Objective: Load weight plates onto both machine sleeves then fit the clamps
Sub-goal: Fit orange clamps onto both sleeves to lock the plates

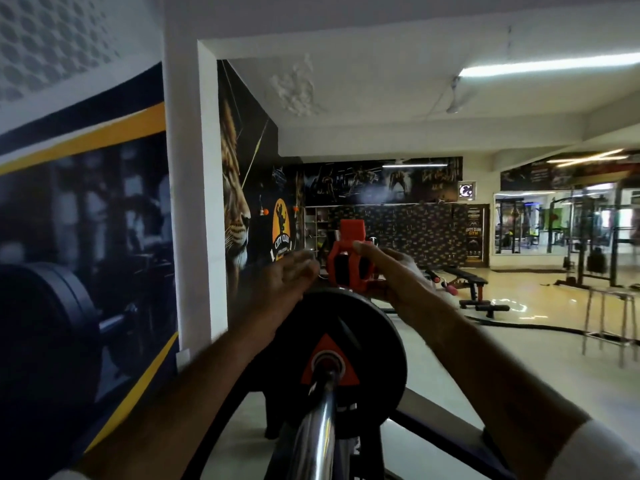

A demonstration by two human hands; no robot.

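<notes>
One plate [341, 344] is already on the chrome sleeve [317, 417], black with an orange triangle round the bore, pushed down the bar away from the camera; the near end of the sleeve runs bare toward the viewer. Head view only. Right hand [391, 282] is closed round the side of an orange clamp [346, 259], thumb and fingers pinching its body, held up in the air above the plate's top edge, not on the sleeve yet. The clamp's lever sticks up, probably flipped open so the ring can slip over the bar. Left hand [287, 282] is beside the clamp, fingers loosely spread and blurred, holding nothing; whether it touches the clamp I cannot tell. Likely it is coming in to steady or work the lever. Judgement: this side's plate is loaded, and the clamp step is just starting; it has to come down to the sleeve end and slide up against the plate. The other sleeve is out of view, state unknown. No counter here; the machine frame stands on a pale floor [519, 327]. Room is a gym: lion mural [239, 188] on the wall ahead, barbell poster left, a bench [464, 282] and a dark rope on the floor beyond, mirrors and racks far right, tube lights on the ceiling.
</notes>
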